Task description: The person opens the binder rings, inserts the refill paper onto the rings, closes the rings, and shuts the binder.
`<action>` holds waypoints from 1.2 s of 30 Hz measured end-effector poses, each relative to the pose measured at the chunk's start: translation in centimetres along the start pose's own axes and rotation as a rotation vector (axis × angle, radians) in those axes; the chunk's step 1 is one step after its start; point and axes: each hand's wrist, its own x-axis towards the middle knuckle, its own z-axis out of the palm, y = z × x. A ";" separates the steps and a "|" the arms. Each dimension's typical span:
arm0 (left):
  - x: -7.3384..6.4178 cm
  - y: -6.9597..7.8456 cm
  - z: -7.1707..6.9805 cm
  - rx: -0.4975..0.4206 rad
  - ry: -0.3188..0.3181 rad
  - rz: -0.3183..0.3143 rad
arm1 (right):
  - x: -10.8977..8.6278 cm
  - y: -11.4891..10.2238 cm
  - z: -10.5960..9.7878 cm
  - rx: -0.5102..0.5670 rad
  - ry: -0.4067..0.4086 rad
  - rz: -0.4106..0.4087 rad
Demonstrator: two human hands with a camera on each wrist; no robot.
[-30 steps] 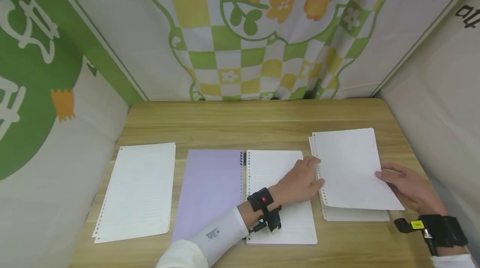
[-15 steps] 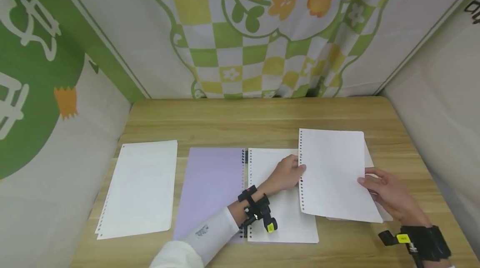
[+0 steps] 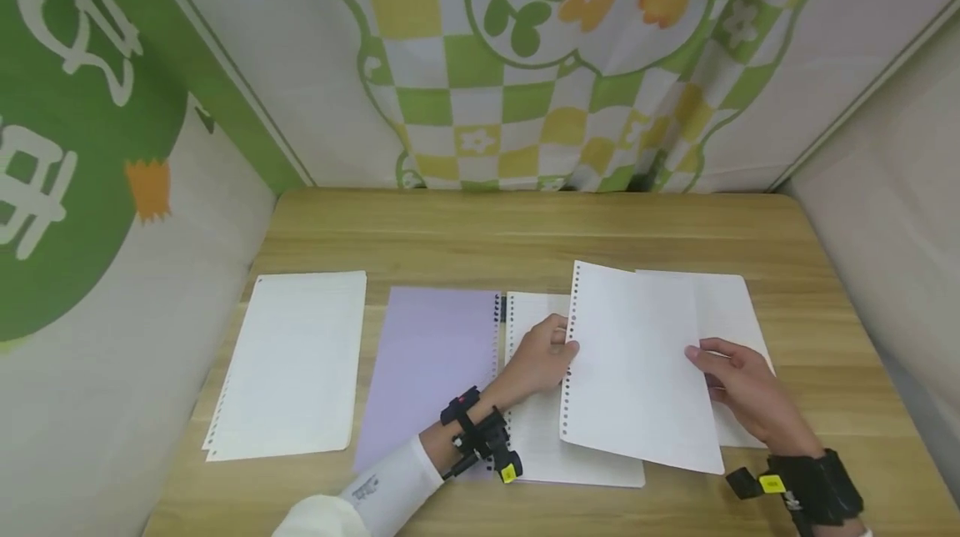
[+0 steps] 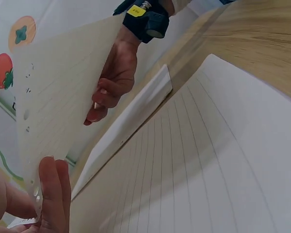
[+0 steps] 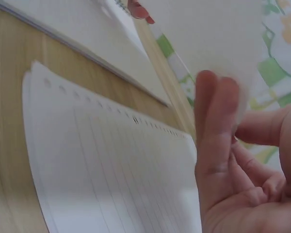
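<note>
While both hands are at the loose sheet [image 3: 633, 362], its weight is carried by two edge grips: the left hand [image 3: 542, 356] pinches the punched margin between thumb and fingers, and the right hand [image 3: 746, 395] pinches the opposite margin, thumb on the upper face. The sheet is raised and tilted above the right half of the worktop [image 3: 540, 224], well apart from its far edge, overlapping part of the notebook's lined page [image 3: 570, 458] and part of the paper pile [image 3: 731, 312] nearer the right edge. The notebook lies spread, purple cover [image 3: 435, 370] to the left, with black rings [image 3: 497, 312] between cover and page. A second group of sheets [image 3: 288, 362] lies nearer the worktop's left edge. Risks, in this inspector's judgement: the thin paper could buckle if the hands press towards each other; the holes could tear if the left fingers pull sideways; a low corner could drag or crease on the page beneath if the sheet is lowered unevenly. As to direction, the punched margin faces left, towards the rings; the long axis runs from the far edge towards the near side, its near end slewed slightly right. Faint ruling shows on the underside in the left wrist view.
</note>
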 end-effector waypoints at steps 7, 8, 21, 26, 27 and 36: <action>-2.1 -1.0 -1.9 -0.067 -0.004 -0.008 | 0.3 -0.6 2.6 -0.097 0.070 0.001; -2.4 -1.0 -2.2 -0.082 -0.013 -0.012 | 0.4 -0.6 2.9 -0.097 0.074 0.003; -6.3 -2.4 -6.0 0.050 0.058 0.054 | 0.6 -0.9 6.3 -0.037 0.077 -0.004; -6.9 -3.1 -7.0 0.292 0.130 0.210 | 0.9 -1.0 7.2 -0.009 0.061 0.010; -6.9 -3.2 -7.2 0.352 0.140 0.245 | 0.9 -1.0 7.3 0.001 0.056 0.012; -6.7 -3.9 -7.7 0.747 0.086 0.312 | 1.3 -0.8 8.4 0.010 0.035 0.047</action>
